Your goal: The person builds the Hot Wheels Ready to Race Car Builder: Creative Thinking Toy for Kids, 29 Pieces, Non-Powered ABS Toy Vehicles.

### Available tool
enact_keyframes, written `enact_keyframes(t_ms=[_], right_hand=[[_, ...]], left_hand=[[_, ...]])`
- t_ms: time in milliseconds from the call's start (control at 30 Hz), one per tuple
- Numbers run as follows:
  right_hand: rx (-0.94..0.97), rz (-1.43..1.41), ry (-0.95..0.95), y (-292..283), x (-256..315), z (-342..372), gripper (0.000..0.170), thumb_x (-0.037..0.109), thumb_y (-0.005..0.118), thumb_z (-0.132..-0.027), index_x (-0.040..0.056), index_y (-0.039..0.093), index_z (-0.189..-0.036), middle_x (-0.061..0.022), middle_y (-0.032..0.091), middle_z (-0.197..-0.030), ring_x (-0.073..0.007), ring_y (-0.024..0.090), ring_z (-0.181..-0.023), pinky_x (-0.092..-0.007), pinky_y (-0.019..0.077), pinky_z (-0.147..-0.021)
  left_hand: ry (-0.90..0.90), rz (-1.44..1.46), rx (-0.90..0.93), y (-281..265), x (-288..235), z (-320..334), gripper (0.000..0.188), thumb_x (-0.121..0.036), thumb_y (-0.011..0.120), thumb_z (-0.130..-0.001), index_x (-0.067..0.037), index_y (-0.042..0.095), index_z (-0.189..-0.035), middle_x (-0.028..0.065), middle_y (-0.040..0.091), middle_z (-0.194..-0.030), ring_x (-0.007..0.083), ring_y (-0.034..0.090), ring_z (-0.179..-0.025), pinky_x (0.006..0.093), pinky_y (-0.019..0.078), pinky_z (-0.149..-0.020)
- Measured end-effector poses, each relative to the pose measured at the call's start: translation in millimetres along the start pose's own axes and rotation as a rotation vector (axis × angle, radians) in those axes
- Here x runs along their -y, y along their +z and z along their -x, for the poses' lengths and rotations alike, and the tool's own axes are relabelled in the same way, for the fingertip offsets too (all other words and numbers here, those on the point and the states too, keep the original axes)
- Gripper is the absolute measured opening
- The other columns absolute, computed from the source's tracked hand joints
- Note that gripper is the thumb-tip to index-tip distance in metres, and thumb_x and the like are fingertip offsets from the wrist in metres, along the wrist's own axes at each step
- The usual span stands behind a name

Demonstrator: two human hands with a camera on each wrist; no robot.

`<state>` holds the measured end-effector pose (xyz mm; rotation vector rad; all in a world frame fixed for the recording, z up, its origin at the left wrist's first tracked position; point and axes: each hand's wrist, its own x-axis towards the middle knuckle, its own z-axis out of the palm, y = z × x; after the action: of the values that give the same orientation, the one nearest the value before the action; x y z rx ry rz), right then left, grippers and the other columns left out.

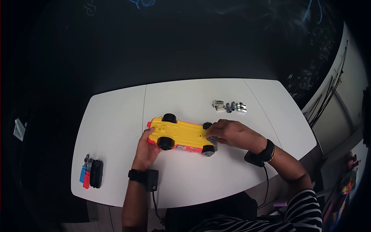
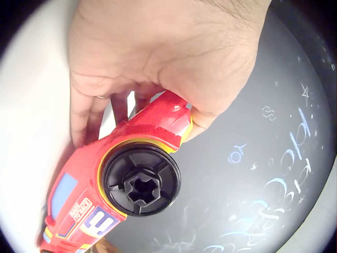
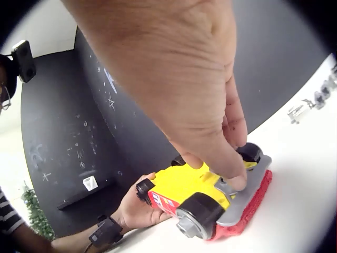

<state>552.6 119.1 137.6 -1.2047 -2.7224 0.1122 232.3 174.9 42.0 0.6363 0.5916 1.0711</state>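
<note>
A toy car [image 1: 185, 133], red with a yellow underside and black wheels, lies upside down in the hands above the white table. My left hand [image 1: 147, 151] grips its left end, thumb on the yellow underside and fingers round the red body [image 2: 158, 124]. At the other end my right hand [image 1: 234, 134] pinches a grey part [image 3: 247, 197] by the wheels, its thumb pressed on it. A black wheel [image 2: 141, 179] faces the left wrist view. Whether the grey part is fixed to the car, I cannot tell.
Silver and dark grey metal-looking pieces [image 1: 219, 105] lie in small groups at the back right of the table [image 1: 112, 127]. Blue- and red-handled tools [image 1: 87, 179] lie beside a black item [image 1: 97, 174] at the left. A dark chalkboard wall [image 1: 185, 42] stands behind.
</note>
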Motion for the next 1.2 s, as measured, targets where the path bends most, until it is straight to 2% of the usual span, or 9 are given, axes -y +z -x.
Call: enact_keyframes(t_ms=[333,400,533,600,700,800,900,1033,1200], right_hand=[[0.028,-0.118,0.03,-1,-7,-9,0.025,0.01,0.077,-0.089,0.0038,0.075,-0.113,-0.0129,0.074,-0.115,-0.0291,0.073,-0.102,-0.0355,0.0584,-0.092],[0.351,0.115,0.402,-15,8,-20,0.029,0.027,0.073,-0.095,0.0058,0.075,-0.116,-0.0132,0.073,-0.117,-0.0282,0.073,-0.102,-0.0327,0.0577,-0.089],[0.487,0.252,0.584,-20,11,-24,0.034,0.037,0.069,-0.098,0.007,0.077,-0.11,-0.0128,0.075,-0.106,-0.0267,0.074,-0.092,-0.0326,0.0574,-0.082],[-0.172,-0.085,0.167,12,-12,-2,0.037,0.039,0.067,-0.099,0.0056,0.076,-0.085,-0.0126,0.071,-0.077,-0.0276,0.071,-0.071,-0.0356,0.0564,-0.069],[-0.279,-0.21,-0.003,28,-18,-4,0.047,0.044,0.065,-0.1,0.0065,0.074,-0.072,-0.011,0.065,-0.063,-0.0273,0.068,-0.061,-0.0375,0.0538,-0.062],[0.205,0.229,0.371,-6,2,-13,0.044,0.046,0.065,-0.1,0.0091,0.08,-0.082,-0.0076,0.07,-0.072,-0.0233,0.068,-0.063,-0.0332,0.053,-0.065],[0.226,0.219,0.516,-8,3,-17,0.038,0.044,0.068,-0.099,0.0091,0.081,-0.091,-0.0072,0.073,-0.08,-0.0222,0.07,-0.068,-0.0316,0.0539,-0.067],[-0.126,-0.289,0.089,11,-11,-2,0.035,0.041,0.07,-0.096,0.007,0.08,-0.093,-0.0102,0.073,-0.083,-0.0262,0.071,-0.075,-0.0353,0.0558,-0.072],[0.174,0.063,0.328,-3,-5,-15,0.026,0.025,0.077,-0.092,0.0104,0.077,-0.113,-0.0096,0.074,-0.107,-0.0256,0.073,-0.086,-0.0337,0.0576,-0.078]], left_hand=[[-0.012,0.009,-0.029,-2,1,-1,0.05,-0.031,0.055,-0.104,-0.004,0.049,-0.146,0.01,0.062,-0.141,0.022,0.063,-0.126,0.0411,0.0534,-0.104],[-0.008,0.006,-0.013,-1,1,-2,0.049,-0.031,0.055,-0.105,-0.004,0.049,-0.145,0.0101,0.062,-0.141,0.022,0.063,-0.126,0.0408,0.0533,-0.104],[-0.017,0.014,-0.023,-5,1,-3,0.052,-0.031,0.053,-0.105,-0.004,0.048,-0.148,0.0103,0.062,-0.14,0.0221,0.063,-0.126,0.0408,0.0531,-0.105],[-0.015,0.022,-0.017,-5,2,-3,0.052,-0.031,0.053,-0.105,-0.003,0.048,-0.149,0.0105,0.062,-0.14,0.0222,0.063,-0.126,0.0409,0.0532,-0.106],[-0.019,0.02,-0.02,-1,1,-2,0.052,-0.031,0.053,-0.105,-0.003,0.048,-0.148,0.0104,0.062,-0.14,0.0219,0.064,-0.125,0.0401,0.0537,-0.105],[-0.017,0.02,-0.008,0,1,-2,0.051,-0.031,0.053,-0.105,-0.003,0.048,-0.147,0.0104,0.062,-0.139,0.0214,0.064,-0.124,0.0392,0.0543,-0.104],[-0.019,0.001,-0.057,0,-1,-1,0.051,-0.031,0.053,-0.105,-0.003,0.048,-0.147,0.0105,0.062,-0.14,0.0213,0.064,-0.125,0.0393,0.0538,-0.104],[-0.015,0.003,-0.017,3,-1,1,0.051,-0.03,0.054,-0.104,-0.003,0.048,-0.147,0.0109,0.062,-0.141,0.0224,0.062,-0.129,0.041,0.053,-0.106],[-0.032,0.014,-0.019,-4,1,-5,0.052,-0.03,0.055,-0.104,-0.003,0.048,-0.148,0.0109,0.061,-0.142,0.023,0.061,-0.13,0.0422,0.053,-0.106]])
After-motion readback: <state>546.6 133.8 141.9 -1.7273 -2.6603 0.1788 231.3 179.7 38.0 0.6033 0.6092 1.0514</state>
